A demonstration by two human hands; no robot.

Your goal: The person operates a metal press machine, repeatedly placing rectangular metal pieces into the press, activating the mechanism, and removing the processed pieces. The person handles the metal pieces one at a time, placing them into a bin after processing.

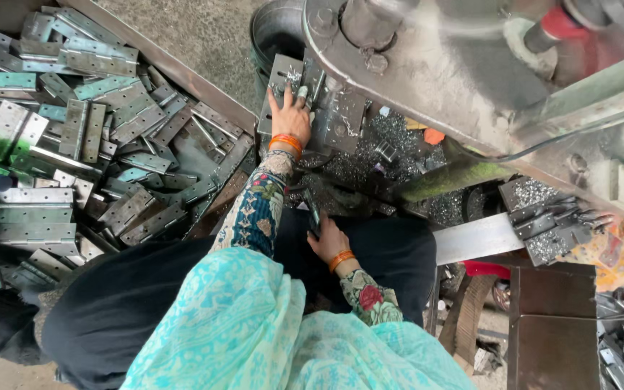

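The left hand point(292, 110) presses flat, fingers spread, on a grey perforated steel hinge plate point(281, 79) — stiff, heavy, sharp-edged; the right hand point(328, 242) grasps a dark thin tool point(313, 213).

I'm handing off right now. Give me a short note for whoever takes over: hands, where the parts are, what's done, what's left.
Left hand: stretched forward, palm down on a hinge plate at the press, fingers spread.
Right hand: near the lap, gripping a small dark object; I cannot tell what it is.
Parts: large hinge pile in the tray on the left; a smaller hinge heap on the right, dusted with metal chips.
Done: one plate sits at the press.
Left: the pile on the left is large; which hinges are already worked cannot be told.
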